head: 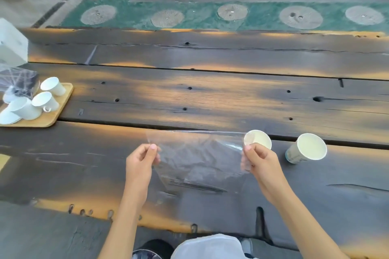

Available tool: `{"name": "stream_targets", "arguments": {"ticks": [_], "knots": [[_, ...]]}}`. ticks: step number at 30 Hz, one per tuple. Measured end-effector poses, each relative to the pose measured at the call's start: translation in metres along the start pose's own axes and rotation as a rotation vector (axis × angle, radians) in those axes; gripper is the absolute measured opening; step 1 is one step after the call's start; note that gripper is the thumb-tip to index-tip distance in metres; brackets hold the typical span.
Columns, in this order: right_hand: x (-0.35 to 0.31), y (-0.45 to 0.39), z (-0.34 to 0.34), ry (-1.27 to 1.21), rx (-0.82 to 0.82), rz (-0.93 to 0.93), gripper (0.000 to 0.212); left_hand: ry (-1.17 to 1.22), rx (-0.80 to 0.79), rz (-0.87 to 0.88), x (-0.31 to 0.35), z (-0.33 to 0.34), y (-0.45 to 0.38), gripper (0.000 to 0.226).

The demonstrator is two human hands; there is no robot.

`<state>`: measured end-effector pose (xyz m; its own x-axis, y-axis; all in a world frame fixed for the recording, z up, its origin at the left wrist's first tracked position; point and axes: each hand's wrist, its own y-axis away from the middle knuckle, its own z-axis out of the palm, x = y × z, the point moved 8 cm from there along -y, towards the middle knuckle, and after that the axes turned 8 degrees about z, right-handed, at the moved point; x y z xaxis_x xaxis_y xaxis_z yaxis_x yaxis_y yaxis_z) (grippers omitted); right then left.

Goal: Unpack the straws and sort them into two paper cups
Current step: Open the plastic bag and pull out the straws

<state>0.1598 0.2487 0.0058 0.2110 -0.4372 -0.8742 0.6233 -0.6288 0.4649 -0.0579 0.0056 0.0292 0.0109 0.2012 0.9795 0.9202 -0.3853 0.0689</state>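
Outdoors, at lower centre of the frame, a person stretches a clear plastic bag (pixel 200 157) between both hands just above a dark, weathered plank table (pixel 210 94). Wrinkled and see-through, the bag carries a few thin dark straws (pixel 197 185) lying along its bottom. The left hand (pixel 140 161) pinches the bag's left edge between thumb and fingers; the right hand (pixel 260 161) pinches the right edge the same way, its other fingers curled.

Broad bare planks run across the middle of the frame, and the table's near edge crosses the bottom above the person's lap.

Just beyond the right hand stands a paper cup (pixel 257 139), with a second paper cup (pixel 307 148) farther right; both look empty. At the left edge a wooden tray (pixel 61 109) holds several white cups (pixel 45 101) tipped on their sides, beside another clear bag (pixel 17 80) whose contents cannot be made out.
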Motion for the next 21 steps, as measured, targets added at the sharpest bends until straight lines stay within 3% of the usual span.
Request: {"name": "stream_targets", "arguments": {"ticks": [9,14,21], "knots": [[-0.015,0.046,-0.057,0.021,-0.055,-0.034,0.028,0.067,-0.024,-0.005,0.012,0.025,0.062,0.022],[-0.024,0.064,-0.073,0.003,0.011,-0.09,0.021,0.145,-0.083,-0.008,0.028,0.043,0.066,0.018],[-0.04,0.082,-0.083,-0.059,0.139,-0.143,0.029,0.209,-0.25,0.048,0.054,0.064,0.065,0.023]]}}
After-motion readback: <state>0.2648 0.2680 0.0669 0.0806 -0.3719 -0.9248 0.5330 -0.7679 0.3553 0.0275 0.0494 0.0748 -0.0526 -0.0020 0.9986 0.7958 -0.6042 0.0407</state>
